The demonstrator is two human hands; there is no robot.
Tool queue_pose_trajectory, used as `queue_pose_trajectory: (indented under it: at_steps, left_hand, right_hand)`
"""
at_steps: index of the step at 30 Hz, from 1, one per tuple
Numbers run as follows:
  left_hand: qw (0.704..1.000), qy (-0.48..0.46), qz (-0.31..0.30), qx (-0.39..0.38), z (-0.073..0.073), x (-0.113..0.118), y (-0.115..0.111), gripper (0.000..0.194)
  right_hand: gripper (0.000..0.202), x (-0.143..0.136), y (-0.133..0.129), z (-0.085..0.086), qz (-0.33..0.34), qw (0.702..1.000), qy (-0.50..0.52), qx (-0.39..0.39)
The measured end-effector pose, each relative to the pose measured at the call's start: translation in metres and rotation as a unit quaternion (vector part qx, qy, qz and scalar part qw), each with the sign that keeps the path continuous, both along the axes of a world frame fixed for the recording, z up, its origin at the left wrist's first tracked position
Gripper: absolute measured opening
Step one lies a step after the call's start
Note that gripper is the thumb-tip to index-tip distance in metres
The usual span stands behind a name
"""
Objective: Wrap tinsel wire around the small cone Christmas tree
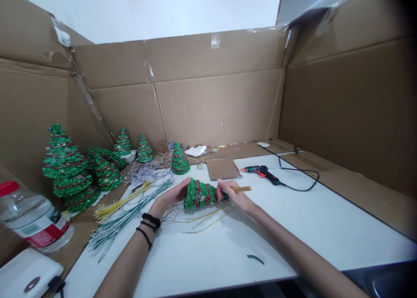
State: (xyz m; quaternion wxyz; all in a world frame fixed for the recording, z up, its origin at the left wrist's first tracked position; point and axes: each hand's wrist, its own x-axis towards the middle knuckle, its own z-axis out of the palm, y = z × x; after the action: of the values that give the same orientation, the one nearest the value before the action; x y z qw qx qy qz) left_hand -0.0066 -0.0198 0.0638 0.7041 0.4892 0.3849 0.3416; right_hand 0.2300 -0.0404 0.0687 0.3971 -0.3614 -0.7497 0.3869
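A small green beaded Christmas tree (202,193) with red garlands lies on its side above the white board, its wide base to the left and its tip to the right. My left hand (176,193) is closed around the base, its fingers partly hidden behind the tree. At the tip, my right hand (235,195) is closed in a pinch, and a tan stick (244,188) juts out from it to the right. What the stick's other end touches is hidden by the fingers. Thin yellow wires (208,217) lie beneath the tree.
To the left lie yellow (124,202) and green wire bundles (130,217), with several finished trees (65,167) behind. A bottle (35,220) stands at far left. A corded glue gun (260,172) rests beside a cardboard square (223,169). Cardboard walls (218,107) surround the table.
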Motion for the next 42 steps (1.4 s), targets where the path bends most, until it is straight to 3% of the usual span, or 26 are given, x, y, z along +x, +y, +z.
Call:
queue_pose_trajectory:
  at_steps: [7,15,21,30,36,42]
  left_hand:
    - [0.999,0.021,0.028,0.003,0.002,0.005,-0.006,0.046]
    - [0.998,0.048,0.041,-0.007,0.011,0.024,-0.015,0.052]
    - [0.997,0.030,0.052,0.057,0.013,0.033,-0.020,0.048]
    - [0.998,0.038,0.036,0.027,0.014,0.036,-0.024,0.060]
    - [0.998,0.020,0.055,0.028,0.017,0.039,-0.027,0.056]
    - [0.995,0.002,0.090,0.036,0.010,0.038,-0.021,0.055]
  right_hand:
    - [0.059,-0.002,-0.003,-0.004,0.005,0.997,-0.051,0.064]
    - [0.053,-0.005,0.001,-0.010,-0.002,1.000,0.002,0.028]
    - [0.051,-0.009,0.005,-0.013,-0.012,0.999,0.029,-0.009]
    - [0.052,-0.013,0.001,-0.013,-0.048,0.999,0.014,0.011]
    - [0.051,-0.015,0.001,-0.014,-0.056,0.998,0.014,0.010]
    - [0.050,-0.016,0.002,-0.015,-0.063,0.998,0.006,0.019]
